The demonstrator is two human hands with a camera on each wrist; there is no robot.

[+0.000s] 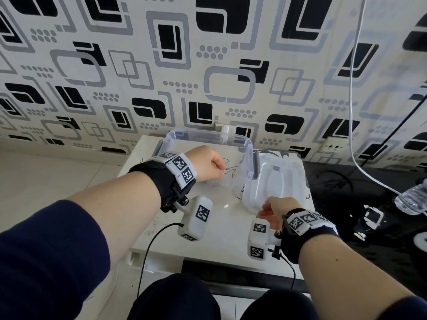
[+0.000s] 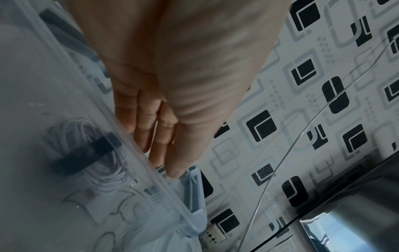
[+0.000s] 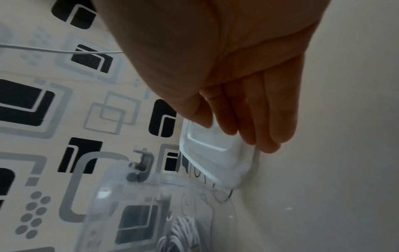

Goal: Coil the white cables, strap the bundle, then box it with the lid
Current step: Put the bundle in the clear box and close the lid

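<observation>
A clear plastic box (image 1: 208,137) stands at the back of the white table (image 1: 219,239). Inside it lies the coiled white cable bundle (image 2: 86,148) with a black strap around it, also seen through the box wall (image 3: 183,235); my left hand hides it in the head view. My left hand (image 1: 208,162) holds the box's near rim (image 2: 121,122). The white lid (image 1: 277,179) lies just right of the box. My right hand (image 1: 272,209) pinches the lid's near corner (image 3: 237,153), thumb on top.
A white cable (image 1: 353,112) hangs down the patterned wall at right toward a water bottle (image 1: 413,199) on a black glossy surface (image 1: 346,204). A wall socket (image 1: 332,147) sits behind the table. The box's grey latch (image 2: 194,192) hangs at its side.
</observation>
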